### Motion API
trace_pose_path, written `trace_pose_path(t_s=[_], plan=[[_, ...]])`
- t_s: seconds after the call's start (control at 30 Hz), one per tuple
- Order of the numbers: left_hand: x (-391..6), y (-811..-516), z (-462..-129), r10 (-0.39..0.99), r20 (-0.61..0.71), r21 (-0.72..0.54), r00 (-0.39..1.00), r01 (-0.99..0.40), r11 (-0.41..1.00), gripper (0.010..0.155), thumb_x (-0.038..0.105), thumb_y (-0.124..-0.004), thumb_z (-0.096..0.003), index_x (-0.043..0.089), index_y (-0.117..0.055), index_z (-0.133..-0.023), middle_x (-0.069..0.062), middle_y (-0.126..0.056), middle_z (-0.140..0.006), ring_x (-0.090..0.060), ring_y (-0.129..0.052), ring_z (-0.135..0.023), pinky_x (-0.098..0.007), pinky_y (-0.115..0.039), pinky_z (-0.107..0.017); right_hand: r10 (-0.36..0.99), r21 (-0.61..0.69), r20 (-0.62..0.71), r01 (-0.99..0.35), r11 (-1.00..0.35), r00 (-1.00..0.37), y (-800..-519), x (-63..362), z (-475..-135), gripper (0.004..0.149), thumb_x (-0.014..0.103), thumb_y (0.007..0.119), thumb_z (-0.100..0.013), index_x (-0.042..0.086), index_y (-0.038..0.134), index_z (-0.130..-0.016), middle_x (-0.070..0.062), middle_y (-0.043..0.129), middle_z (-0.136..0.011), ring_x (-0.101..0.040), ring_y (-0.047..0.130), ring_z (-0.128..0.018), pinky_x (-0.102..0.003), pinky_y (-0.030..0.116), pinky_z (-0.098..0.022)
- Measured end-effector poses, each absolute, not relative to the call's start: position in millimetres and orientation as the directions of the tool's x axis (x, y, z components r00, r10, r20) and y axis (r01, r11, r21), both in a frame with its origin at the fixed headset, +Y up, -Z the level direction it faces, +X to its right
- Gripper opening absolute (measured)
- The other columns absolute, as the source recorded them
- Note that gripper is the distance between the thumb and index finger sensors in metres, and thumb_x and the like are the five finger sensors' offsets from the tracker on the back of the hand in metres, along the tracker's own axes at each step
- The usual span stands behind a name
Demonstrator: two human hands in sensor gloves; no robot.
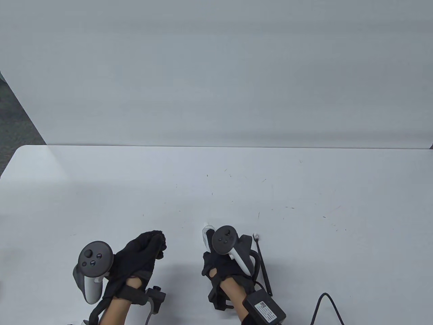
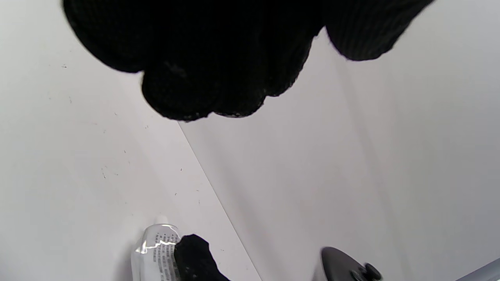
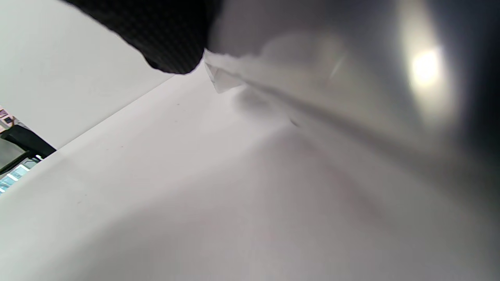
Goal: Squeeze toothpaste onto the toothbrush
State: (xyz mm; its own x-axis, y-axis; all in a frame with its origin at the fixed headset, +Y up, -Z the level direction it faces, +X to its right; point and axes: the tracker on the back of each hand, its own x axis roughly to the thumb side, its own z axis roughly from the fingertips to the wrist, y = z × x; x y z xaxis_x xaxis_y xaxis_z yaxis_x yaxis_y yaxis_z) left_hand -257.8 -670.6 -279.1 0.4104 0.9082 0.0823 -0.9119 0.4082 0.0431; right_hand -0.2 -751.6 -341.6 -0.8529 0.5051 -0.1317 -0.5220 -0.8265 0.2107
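My right hand [image 1: 213, 265] grips a clear-white toothpaste tube [image 1: 206, 236] near the table's front edge; the tube's nozzle end points away from me. The tube also shows in the left wrist view [image 2: 154, 251] with a right-hand finger [image 2: 195, 257] across it, and blurred and close in the right wrist view [image 3: 312, 78]. A black toothbrush [image 1: 264, 271] lies flat on the table just right of my right hand, its white bristle head [image 1: 256, 236] at the far end. My left hand [image 1: 150, 245] hovers left of the tube with its fingers [image 2: 218, 78] curled together; nothing shows in them.
The white table [image 1: 216, 189] ends at a far edge against a white wall [image 1: 216, 67]. A black cable [image 1: 326, 301] lies at the front right. Grey floor [image 1: 13, 122] shows past the table's left corner.
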Motion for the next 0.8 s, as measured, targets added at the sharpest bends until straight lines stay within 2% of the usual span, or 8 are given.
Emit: trace_pose_path(t_s=[0.1, 0.17, 0.2, 0.27, 0.43, 0.53, 0.73, 0.8], plan=[[-257.1, -670.2, -279.0, 0.913, 0.093, 0.022, 0.398, -0.917, 0.398, 0.05, 0.051, -0.077, -0.047, 0.02, -0.086, -0.085, -0.014, -0.096, -0.077, -0.036, -0.099, -0.059, -0.057, -0.08, -0.048, 0.446, 0.199, -0.083, -0.453, -0.869, -0.891, -755.8, -11.1, -347.9, 0.06, 0.03, 0.078, -0.042, 0.026, 0.056, -0.098, -0.026, 0.072, -0.083, -0.056, 0.087, -0.049, -0.054, 0.083, -0.02], [-256.0, -670.2, -279.2, 0.923, 0.101, -0.006, 0.372, -0.927, 0.375, 0.05, 0.051, -0.076, -0.0472, 0.02, -0.086, -0.085, -0.014, -0.096, -0.078, -0.035, -0.099, -0.06, -0.057, -0.08, -0.048, 0.292, 0.216, -0.005, -0.286, -0.933, -0.956, -753.4, -17.9, -349.5, 0.06, 0.032, 0.078, -0.042, 0.026, 0.056, -0.097, -0.026, 0.075, -0.081, -0.053, 0.09, -0.046, -0.05, 0.085, -0.019], [-255.5, -670.3, -279.4, 0.926, 0.105, -0.014, 0.362, -0.931, 0.365, 0.05, 0.051, -0.076, -0.0473, 0.02, -0.086, -0.085, -0.014, -0.096, -0.078, -0.036, -0.099, -0.06, -0.057, -0.08, -0.048, 0.226, 0.225, 0.018, -0.216, -0.95, -0.974, -752.6, -19.7, -349.7, 0.06, 0.034, 0.078, -0.042, 0.025, 0.056, -0.097, -0.025, 0.079, -0.079, -0.047, 0.094, -0.044, -0.044, 0.088, -0.017], [-253.5, -669.7, -278.8, 0.929, 0.111, -0.023, 0.353, -0.934, 0.357, 0.05, 0.051, -0.076, -0.0473, 0.02, -0.086, -0.085, -0.014, -0.096, -0.077, -0.036, -0.099, -0.06, -0.058, -0.08, -0.048, 0.151, 0.267, 0.043, -0.134, -0.954, -0.988, -754.4, -23.5, -350.1, 0.06, 0.035, 0.079, -0.042, 0.022, 0.056, -0.097, -0.022, 0.083, -0.075, -0.04, 0.099, -0.041, -0.039, 0.09, -0.016], [-252.6, -668.3, -277.9, 0.925, 0.123, -0.025, 0.36, -0.93, 0.366, 0.05, 0.051, -0.076, -0.0472, 0.019, -0.086, -0.085, -0.014, -0.096, -0.078, -0.036, -0.099, -0.06, -0.058, -0.08, -0.048, 0.104, 0.271, 0.057, -0.085, -0.959, -0.993, -751.7, -25.4, -351.2, 0.061, 0.035, 0.078, -0.042, 0.019, 0.057, -0.097, -0.02, 0.085, -0.074, -0.036, 0.099, -0.039, -0.041, 0.089, -0.017], [-253.4, -668.8, -278.5, 0.919, 0.12, -0.012, 0.377, -0.925, 0.381, 0.05, 0.051, -0.077, -0.047, 0.019, -0.086, -0.085, -0.015, -0.096, -0.078, -0.037, -0.099, -0.06, -0.058, -0.079, -0.049, 0.064, 0.276, 0.032, -0.053, -0.96, -0.997, -746.9, -18.9, -352.7, 0.059, 0.038, 0.078, -0.042, 0.015, 0.065, -0.096, -0.015, 0.083, -0.076, -0.029, 0.1, -0.038, -0.041, 0.088, -0.018], [-251.6, -672.3, -279.9, 0.909, 0.108, -0.017, 0.402, -0.914, 0.406, 0.051, 0.051, -0.077, -0.047, 0.019, -0.086, -0.085, -0.015, -0.095, -0.079, -0.037, -0.099, -0.061, -0.058, -0.079, -0.049, 0.152, 0.286, 0.028, -0.137, -0.948, -0.988, -739.2, -1.9, -351.2, 0.059, 0.037, 0.078, -0.042, 0.018, 0.063, -0.097, -0.015, 0.086, -0.076, -0.028, 0.1, -0.038, -0.042, 0.087, -0.017], [-253.1, -670.8, -279.3, 0.898, 0.116, -0.001, 0.425, -0.904, 0.428, 0.051, 0.051, -0.077, -0.0472, 0.019, -0.086, -0.086, -0.015, -0.095, -0.08, -0.037, -0.098, -0.062, -0.059, -0.079, -0.05, 0.21, 0.247, 0.046, -0.193, -0.95, -0.977, -723.4, 7.8, -346.3, 0.063, 0.039, 0.077, -0.042, 0.018, 0.059, -0.099, -0.018, 0.086, -0.077, -0.03, 0.1, -0.039, -0.043, 0.087, -0.018]])
